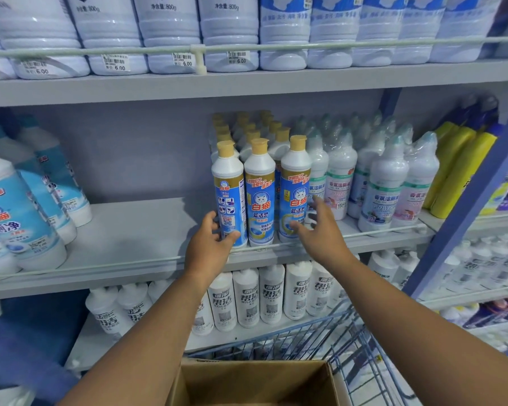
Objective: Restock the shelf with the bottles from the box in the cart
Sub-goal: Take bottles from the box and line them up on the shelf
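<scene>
From the head camera, three upright gold-capped bottles are seen at the shelf edge. The leftmost is cupped by the left hand; the right hand is spread, empty, beside the rightmost. The box lies below.

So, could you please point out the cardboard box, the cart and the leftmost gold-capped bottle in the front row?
cardboard box (333, 385): head view, right wall.
cart (349, 341): head view, blue wire side.
leftmost gold-capped bottle (228, 171): head view, white shoulder.
</scene>
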Demonstrator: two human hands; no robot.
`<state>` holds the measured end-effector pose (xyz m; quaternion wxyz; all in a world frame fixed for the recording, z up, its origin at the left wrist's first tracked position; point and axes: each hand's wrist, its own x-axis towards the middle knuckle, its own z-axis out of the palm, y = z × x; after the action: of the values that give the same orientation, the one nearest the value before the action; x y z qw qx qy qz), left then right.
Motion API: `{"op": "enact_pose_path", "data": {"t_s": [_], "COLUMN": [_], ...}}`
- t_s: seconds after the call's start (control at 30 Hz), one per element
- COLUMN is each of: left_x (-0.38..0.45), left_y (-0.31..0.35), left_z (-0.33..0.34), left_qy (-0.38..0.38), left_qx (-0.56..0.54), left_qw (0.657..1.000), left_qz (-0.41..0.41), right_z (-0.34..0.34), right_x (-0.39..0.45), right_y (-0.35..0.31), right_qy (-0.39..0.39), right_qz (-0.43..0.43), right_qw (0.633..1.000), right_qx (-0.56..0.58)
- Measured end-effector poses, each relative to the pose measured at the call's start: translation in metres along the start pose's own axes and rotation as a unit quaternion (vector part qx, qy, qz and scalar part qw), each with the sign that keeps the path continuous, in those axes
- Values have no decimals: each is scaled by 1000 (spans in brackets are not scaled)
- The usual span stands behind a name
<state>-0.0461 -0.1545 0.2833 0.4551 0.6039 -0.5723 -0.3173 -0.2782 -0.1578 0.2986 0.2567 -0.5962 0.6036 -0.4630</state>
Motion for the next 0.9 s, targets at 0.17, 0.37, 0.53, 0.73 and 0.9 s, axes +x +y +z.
{"op": "enact_pose_path", "data": {"t_s": [0.17, 0.37, 0.53, 0.73, 0.9], "left_x": [1, -3, -1, -1, -4], "left_y": [1, 3, 7, 11, 12], "left_z": [3, 8, 6, 2, 1], "left_qy": [7, 28, 23, 17, 14], "left_qx": [-14, -15, 3, 36, 45], "left_qw": [1000, 999, 1000, 999, 999], "left_qz": [-8, -7, -6, 4, 9], "right_z": [4, 7, 7, 9, 9], "right_x": [8, 10, 11, 9, 6], "right_y": [-3, -1, 0, 3, 3], "right_qy": [-30, -41, -39, -31, -29], "right_qz": [-10, -11, -23, -30, -37], "right_qw": [999, 998, 999, 999, 999], "right_qx": [21, 37, 22, 26, 24]}}
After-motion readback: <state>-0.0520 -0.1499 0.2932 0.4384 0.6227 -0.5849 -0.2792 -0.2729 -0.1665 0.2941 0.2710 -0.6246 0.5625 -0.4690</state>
